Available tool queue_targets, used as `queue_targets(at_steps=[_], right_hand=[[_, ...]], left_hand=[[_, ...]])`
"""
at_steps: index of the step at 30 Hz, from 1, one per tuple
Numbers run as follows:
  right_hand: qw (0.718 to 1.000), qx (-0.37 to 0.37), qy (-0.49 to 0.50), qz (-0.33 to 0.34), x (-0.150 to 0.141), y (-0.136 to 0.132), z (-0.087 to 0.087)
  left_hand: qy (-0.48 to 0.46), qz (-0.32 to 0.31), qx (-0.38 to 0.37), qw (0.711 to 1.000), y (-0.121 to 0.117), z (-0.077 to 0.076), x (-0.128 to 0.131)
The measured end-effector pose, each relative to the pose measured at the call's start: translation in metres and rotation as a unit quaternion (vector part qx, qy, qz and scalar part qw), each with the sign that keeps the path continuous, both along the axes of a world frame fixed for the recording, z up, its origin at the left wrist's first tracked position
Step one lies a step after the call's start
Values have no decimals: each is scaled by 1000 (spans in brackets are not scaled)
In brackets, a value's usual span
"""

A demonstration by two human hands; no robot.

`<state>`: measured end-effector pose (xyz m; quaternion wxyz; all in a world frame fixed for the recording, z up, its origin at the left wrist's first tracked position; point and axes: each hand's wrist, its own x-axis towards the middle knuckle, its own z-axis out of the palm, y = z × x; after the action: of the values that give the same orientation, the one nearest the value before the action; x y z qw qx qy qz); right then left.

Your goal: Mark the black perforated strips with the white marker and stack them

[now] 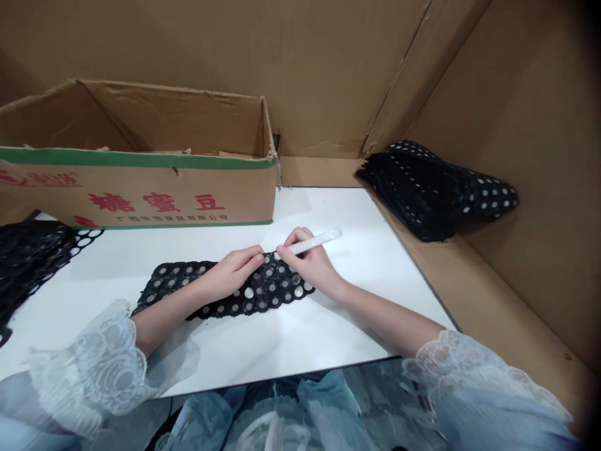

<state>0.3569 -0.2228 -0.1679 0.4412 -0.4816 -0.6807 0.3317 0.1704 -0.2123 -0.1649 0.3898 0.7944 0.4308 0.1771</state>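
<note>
A black strip with rows of round pale spots lies flat on the white table, in front of me. Across its top middle rests my left hand, thumb and forefinger closed on the strip's far edge. My right hand grips a white pen-like tool, its lower end at the strip's far edge close to my left fingertips. The tool's tip is hidden by my fingers. A few spots on the strip look brighter white than the others.
A cardboard box with red lettering stands at the back left. Black netting with round holes lies at the left edge. Several black spotted strips are heaped on the right, by the cardboard wall.
</note>
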Motion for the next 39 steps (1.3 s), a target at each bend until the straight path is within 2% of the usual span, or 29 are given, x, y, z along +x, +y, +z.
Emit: queue_targets(at_steps=[2, 7, 10, 13, 15, 18, 22, 25, 27, 29, 32, 39], right_hand=[[1000, 5, -22, -5, 1, -2, -1], [997, 27, -66, 33, -1, -3, -5], [987, 96, -123, 39, -5, 0, -11], [962, 170, -211, 31, -6, 4, -17], [951, 185, -248, 16, -6, 7, -18], [954, 177, -242, -1, -4, 10, -14], [971, 148, -186, 3, -2, 11, -4], [984, 58, -157, 61, 2, 10, 2], [983, -8, -152, 105, 5, 9, 4], [980, -38, -156, 121, 9, 8, 4], [981, -25, -163, 104, 12, 7, 4], [973, 72, -197, 99, 9, 6, -4]], left_hand=[[2, 3, 10, 1000, -1, 0, 1], [36, 15, 48, 998, -4, 0, 3], [66, 22, 105, 992, -6, -1, 6], [88, 24, 158, 983, -6, -2, 9], [93, 26, 171, 980, -5, -2, 10], [86, 26, 161, 983, -5, -1, 8], [69, 34, 155, 985, -6, -1, 6], [79, 31, 170, 982, -5, -3, 7], [91, 33, 169, 981, -4, -4, 8], [97, 33, 150, 983, -2, -4, 8], [88, 14, 121, 989, 1, -2, 5], [83, -9, 74, 994, 4, 3, 1]])
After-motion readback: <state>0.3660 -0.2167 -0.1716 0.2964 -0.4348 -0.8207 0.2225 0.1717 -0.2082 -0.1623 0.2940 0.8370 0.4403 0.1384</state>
